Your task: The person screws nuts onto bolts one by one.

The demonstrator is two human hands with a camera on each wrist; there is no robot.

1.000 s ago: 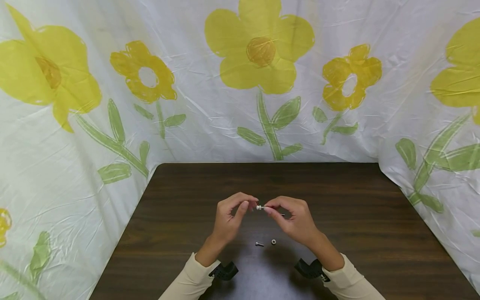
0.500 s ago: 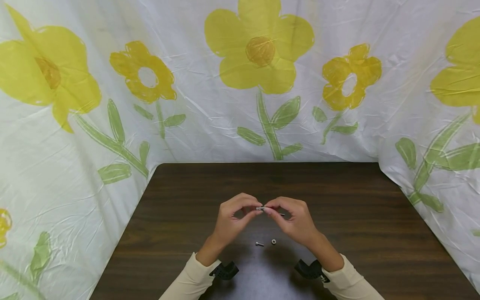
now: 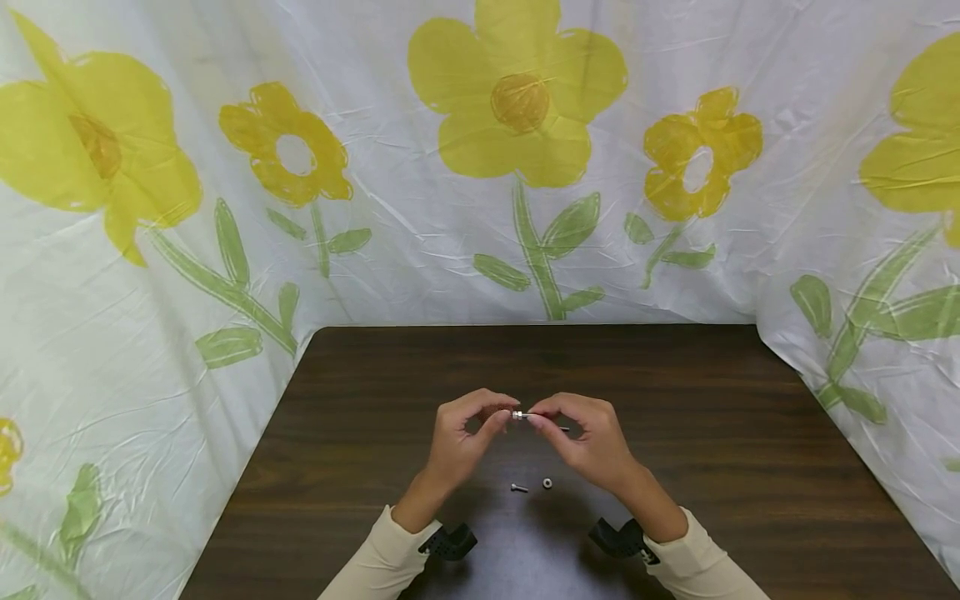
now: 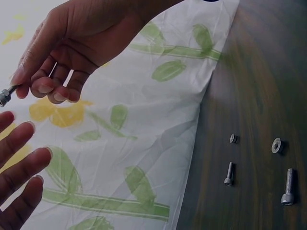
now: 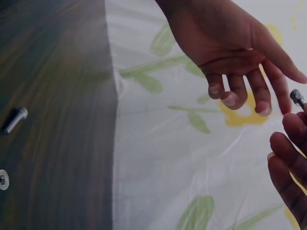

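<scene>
My right hand (image 3: 592, 433) pinches a small silver bolt (image 3: 518, 415) between thumb and index finger above the table, its head end pointing left. What looks like a nut sits on it near the head. Around that head end hang the thumb and index finger of my left hand (image 3: 459, 433), spread apart. The left wrist view shows the left hand's fingers (image 4: 24, 167) loosely extended below the bolt (image 4: 5, 97). In the right wrist view the bolt's head (image 5: 295, 96) stands between the left thumb and index finger, without a visible grip from them.
On the dark table (image 3: 360, 400) lie a short bolt (image 3: 519, 487) and a nut (image 3: 547, 483). A larger bolt (image 4: 288, 187) and a flanged nut (image 4: 277, 145) show in the left wrist view. A flowered sheet (image 3: 420, 275) hangs behind the table.
Half a second ago the left thumb and index finger pinched the bolt's head end; now they have parted from it. The right hand has kept its pinch and place.
</scene>
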